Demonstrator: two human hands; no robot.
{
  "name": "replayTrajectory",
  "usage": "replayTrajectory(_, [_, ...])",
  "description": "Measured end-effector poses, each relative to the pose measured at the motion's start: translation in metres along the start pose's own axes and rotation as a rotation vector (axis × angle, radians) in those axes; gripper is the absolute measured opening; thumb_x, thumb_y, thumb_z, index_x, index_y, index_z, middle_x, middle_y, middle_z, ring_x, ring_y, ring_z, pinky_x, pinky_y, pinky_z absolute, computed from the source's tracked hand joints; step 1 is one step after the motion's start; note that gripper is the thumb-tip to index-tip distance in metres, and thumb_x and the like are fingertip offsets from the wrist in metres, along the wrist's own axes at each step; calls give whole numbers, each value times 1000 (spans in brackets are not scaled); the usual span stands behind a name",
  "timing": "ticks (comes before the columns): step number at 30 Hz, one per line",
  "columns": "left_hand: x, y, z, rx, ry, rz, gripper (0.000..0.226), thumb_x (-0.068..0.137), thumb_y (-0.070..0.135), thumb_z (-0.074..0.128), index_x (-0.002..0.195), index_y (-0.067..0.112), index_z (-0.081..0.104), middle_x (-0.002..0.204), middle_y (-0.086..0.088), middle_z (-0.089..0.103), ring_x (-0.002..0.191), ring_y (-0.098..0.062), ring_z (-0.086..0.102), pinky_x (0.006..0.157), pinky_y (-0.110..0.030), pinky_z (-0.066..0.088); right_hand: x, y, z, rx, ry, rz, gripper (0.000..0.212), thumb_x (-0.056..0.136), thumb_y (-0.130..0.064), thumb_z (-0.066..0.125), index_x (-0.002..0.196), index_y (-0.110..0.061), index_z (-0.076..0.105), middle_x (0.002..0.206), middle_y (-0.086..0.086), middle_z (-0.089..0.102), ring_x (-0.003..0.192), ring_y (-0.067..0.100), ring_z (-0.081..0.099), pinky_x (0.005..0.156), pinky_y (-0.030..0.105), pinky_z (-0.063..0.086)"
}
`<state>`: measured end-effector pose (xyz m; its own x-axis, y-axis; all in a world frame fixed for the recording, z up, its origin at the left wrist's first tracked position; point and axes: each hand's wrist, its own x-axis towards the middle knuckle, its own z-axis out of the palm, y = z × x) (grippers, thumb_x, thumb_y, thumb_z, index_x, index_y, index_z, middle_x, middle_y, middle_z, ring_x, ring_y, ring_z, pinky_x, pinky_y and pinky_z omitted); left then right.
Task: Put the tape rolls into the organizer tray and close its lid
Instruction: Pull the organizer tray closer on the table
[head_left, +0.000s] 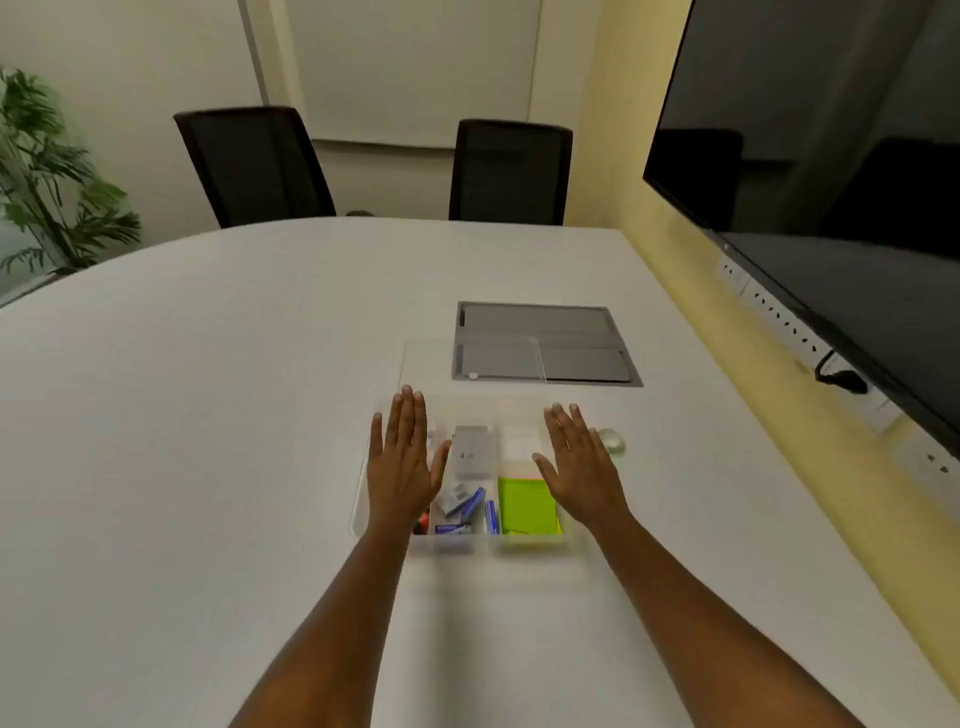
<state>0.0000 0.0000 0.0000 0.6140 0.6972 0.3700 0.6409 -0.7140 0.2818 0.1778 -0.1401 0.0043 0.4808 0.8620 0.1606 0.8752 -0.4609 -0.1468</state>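
Note:
A clear plastic organizer tray (359, 512) sits on the white table in front of me, holding a grey box, blue and white small packs and green sticky notes (524, 506). Its clear lid (472, 358) lies flat just behind the tray, partly over a grey floor-box panel. One tape roll (610, 441), pale and translucent, rests on the table right of the tray, just beyond my right hand. My left hand (402, 462) hovers flat, fingers spread, over the tray's left side. My right hand (579, 465) hovers flat over the tray's right side. Both hands hold nothing.
A grey cable-access panel (571, 322) is set into the table behind the tray. Two black chairs (254, 166) stand at the far edge. A large dark screen (831, 156) hangs on the right wall above power sockets. A plant (47, 171) is at far left.

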Motion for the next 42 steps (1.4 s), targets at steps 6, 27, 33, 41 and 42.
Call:
replayTrajectory(6, [-37, -1, 27, -30, -135, -49, 91, 75, 63, -23, 140, 6, 7, 152, -16, 17, 142, -32, 12, 117, -41, 1, -30, -4, 34, 14, -169, 70, 62, 100, -41, 31, 150, -14, 5, 161, 5, 3, 150, 21, 1, 121, 38, 12])
replayTrajectory(27, [-67, -15, 65, -60, -371, -164, 71, 80, 46, 14, 142, 11, 5, 155, -11, 9, 144, -23, 4, 118, -40, 2, -64, -17, 74, 87, -258, 261, 64, 99, -44, 32, 150, -10, 10, 161, 6, 9, 149, 21, 3, 120, 40, 18])
replayTrajectory(33, [-66, -16, 69, -57, -370, -177, 68, 84, 43, 16, 142, 10, 6, 155, -12, 10, 144, -25, 5, 118, -40, 3, -67, -18, 77, 87, -240, 276, 65, 99, -45, 30, 150, -10, 9, 161, 6, 9, 150, 20, 2, 121, 37, 18])
replayTrajectory(41, [-42, -23, 68, -64, -413, -169, 52, 97, 30, 25, 142, 8, 11, 154, -14, 15, 143, -28, 12, 118, -41, 12, -66, -23, 67, 158, -161, 307, 74, 90, -57, 11, 147, -12, 24, 160, 7, 15, 148, 21, 17, 115, 33, 31])
replayTrajectory(42, [-40, -23, 68, -63, -417, -165, 52, 97, 30, 25, 142, 8, 11, 154, -14, 15, 143, -28, 12, 117, -41, 13, -66, -23, 65, 193, -132, 329, 66, 94, -52, 20, 146, -13, 28, 159, 7, 19, 145, 21, 24, 111, 33, 36])
